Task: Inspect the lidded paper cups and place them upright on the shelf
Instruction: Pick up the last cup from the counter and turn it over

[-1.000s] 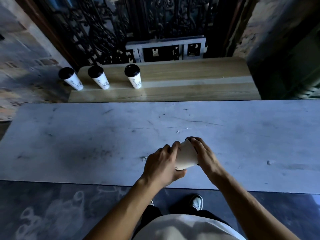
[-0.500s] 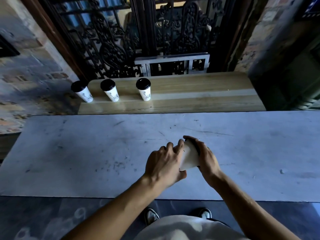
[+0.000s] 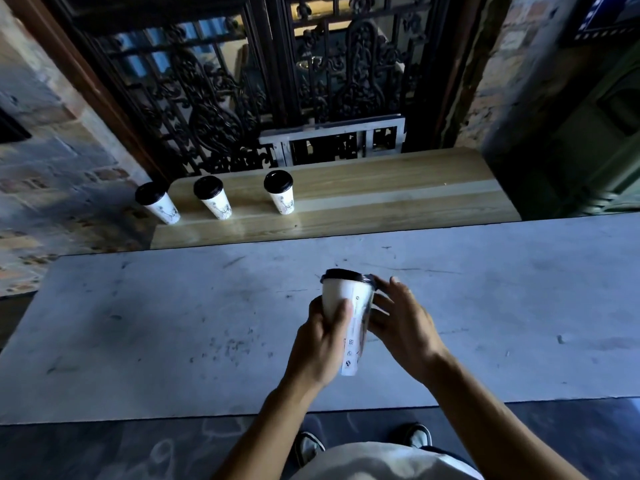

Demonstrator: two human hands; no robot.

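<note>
Since half a second ago the cup (image 3: 347, 306) has swung from tipped over to near upright, lid (image 3: 347, 275) up, above the grey table (image 3: 138, 323). Your left hand (image 3: 323, 344) wraps its lower body; your right hand (image 3: 403, 323) is spread open, fingertips at the lid rim. The shelf (image 3: 381, 195) lies straight ahead, free space right of three standing cups (image 3: 212, 197). Left hand is the carrier.

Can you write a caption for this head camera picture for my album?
Left hand holds a lidded paper cup upright over the table; three cups stand on the shelf.
</note>
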